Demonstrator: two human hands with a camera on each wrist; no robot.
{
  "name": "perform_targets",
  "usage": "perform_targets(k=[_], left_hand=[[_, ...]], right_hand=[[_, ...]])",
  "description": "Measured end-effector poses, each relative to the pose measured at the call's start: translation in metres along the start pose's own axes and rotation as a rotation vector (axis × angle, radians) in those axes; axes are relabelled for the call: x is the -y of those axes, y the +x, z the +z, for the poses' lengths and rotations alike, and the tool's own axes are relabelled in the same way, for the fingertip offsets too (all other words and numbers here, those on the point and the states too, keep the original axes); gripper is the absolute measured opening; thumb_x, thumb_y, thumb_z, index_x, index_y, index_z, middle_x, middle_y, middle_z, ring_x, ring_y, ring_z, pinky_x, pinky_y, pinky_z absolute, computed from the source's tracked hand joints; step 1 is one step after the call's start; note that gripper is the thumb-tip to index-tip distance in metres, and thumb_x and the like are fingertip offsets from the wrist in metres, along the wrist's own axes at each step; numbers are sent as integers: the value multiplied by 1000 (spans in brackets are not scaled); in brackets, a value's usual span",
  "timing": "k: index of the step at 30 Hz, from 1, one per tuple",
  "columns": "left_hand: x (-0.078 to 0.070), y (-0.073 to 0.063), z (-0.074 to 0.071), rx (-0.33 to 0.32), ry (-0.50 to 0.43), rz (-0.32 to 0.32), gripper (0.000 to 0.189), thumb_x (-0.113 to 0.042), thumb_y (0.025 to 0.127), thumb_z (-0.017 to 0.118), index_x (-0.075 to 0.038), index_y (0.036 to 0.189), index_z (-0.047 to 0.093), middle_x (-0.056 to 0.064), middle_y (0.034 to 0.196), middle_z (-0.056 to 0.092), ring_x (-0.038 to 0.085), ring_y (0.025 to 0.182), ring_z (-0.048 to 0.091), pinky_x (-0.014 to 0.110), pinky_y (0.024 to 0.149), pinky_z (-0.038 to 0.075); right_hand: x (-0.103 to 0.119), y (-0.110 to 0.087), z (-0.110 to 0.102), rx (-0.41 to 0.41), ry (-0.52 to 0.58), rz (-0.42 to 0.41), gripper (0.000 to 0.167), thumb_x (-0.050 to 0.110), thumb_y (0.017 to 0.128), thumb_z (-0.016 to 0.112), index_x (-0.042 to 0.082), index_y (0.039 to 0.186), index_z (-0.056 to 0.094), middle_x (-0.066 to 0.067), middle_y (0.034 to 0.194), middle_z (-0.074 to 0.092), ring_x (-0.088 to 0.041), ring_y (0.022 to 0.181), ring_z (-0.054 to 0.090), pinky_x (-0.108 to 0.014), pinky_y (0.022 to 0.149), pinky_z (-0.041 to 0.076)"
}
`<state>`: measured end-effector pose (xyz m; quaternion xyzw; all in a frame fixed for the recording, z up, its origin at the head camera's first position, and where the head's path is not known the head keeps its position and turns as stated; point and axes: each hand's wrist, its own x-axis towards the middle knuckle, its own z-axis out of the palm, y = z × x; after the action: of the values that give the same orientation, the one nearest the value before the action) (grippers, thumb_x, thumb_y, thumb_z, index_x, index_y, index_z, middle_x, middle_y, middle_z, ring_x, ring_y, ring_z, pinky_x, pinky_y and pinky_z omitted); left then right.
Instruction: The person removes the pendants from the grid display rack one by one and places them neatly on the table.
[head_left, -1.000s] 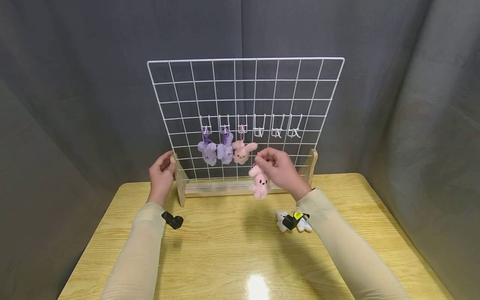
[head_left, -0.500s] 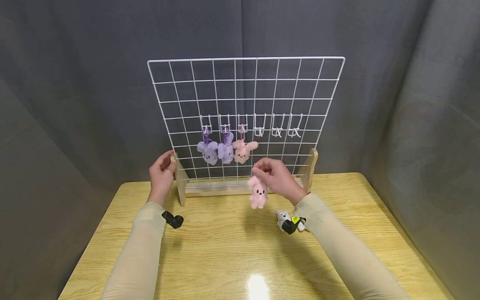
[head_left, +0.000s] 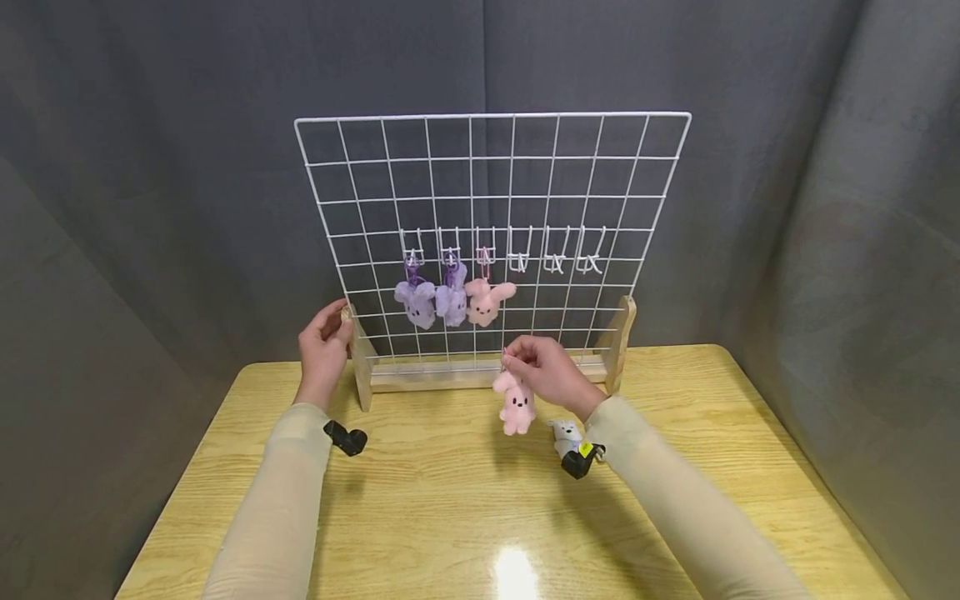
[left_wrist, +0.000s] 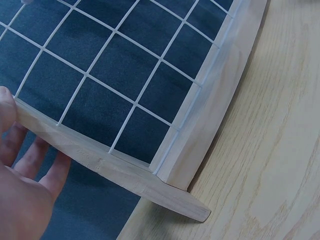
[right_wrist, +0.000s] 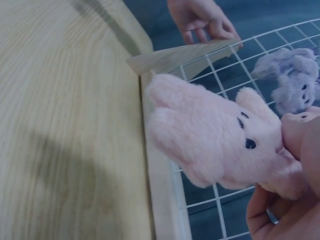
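My right hand (head_left: 551, 372) pinches a pink plush bunny keychain (head_left: 517, 410) near the cord at its head. The bunny hangs upright above the table, in front of the rack's base, its dark-eyed face turned toward me. My left hand (head_left: 324, 354) grips the left wooden side piece (left_wrist: 100, 162) of the rack, thumb on one side and fingers on the other. On hooks of the white wire grid (head_left: 491, 200) hang two purple plush keychains (head_left: 416, 304) and a pink one (head_left: 487, 302). Three hooks (head_left: 553, 260) to their right carry nothing.
A white plush toy (head_left: 566, 435) lies on the wooden table (head_left: 435, 500) under my right wrist, which partly hides what is beside it. The rack's wooden base rail (head_left: 435, 381) stands near the table's back edge. Grey curtains (head_left: 150, 167) surround the back and sides.
My right hand has come down and slightly left, toward me, carrying the pink bunny keychain away from the hooks. My left hand has stayed on the rack's side piece.
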<state>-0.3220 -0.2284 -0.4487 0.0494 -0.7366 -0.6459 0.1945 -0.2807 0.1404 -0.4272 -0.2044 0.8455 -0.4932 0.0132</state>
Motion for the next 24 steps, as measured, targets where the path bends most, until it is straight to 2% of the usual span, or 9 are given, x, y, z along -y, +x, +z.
perform_targets(k=[5, 11, 17, 24], left_hand=[[-3, -2, -1, 5, 8, -7, 40, -13, 108, 59, -19, 148, 61, 15, 140, 64, 12, 107, 62, 21, 77, 50], [0, 0, -1, -5, -2, 11, 39, -11, 108, 59, -17, 147, 62, 15, 139, 64, 11, 106, 62, 19, 75, 50], [2, 0, -1, -10, -16, 19, 39, -10, 108, 59, -16, 146, 63, 15, 137, 64, 11, 103, 61, 19, 74, 50], [0, 1, -1, -2, -16, 2, 39, -11, 108, 60, -17, 147, 62, 14, 138, 64, 10, 103, 61, 19, 74, 50]], right_hand=[[-13, -1, 6, 21, -7, 5, 11, 15, 105, 66, 7, 100, 72, -4, 79, 65, -14, 67, 54, -25, 57, 46], [-25, -3, 11, 45, -27, 25, 13, 14, 105, 66, 3, 102, 72, -3, 81, 66, -13, 70, 56, -26, 60, 48], [-35, -7, 12, 66, -53, 53, 14, 13, 105, 65, 1, 102, 71, -2, 79, 62, -13, 68, 51, -25, 57, 43], [-48, -10, 15, 90, -78, 77, 13, 13, 106, 64, 2, 102, 71, -2, 79, 63, -13, 67, 51, -24, 57, 42]])
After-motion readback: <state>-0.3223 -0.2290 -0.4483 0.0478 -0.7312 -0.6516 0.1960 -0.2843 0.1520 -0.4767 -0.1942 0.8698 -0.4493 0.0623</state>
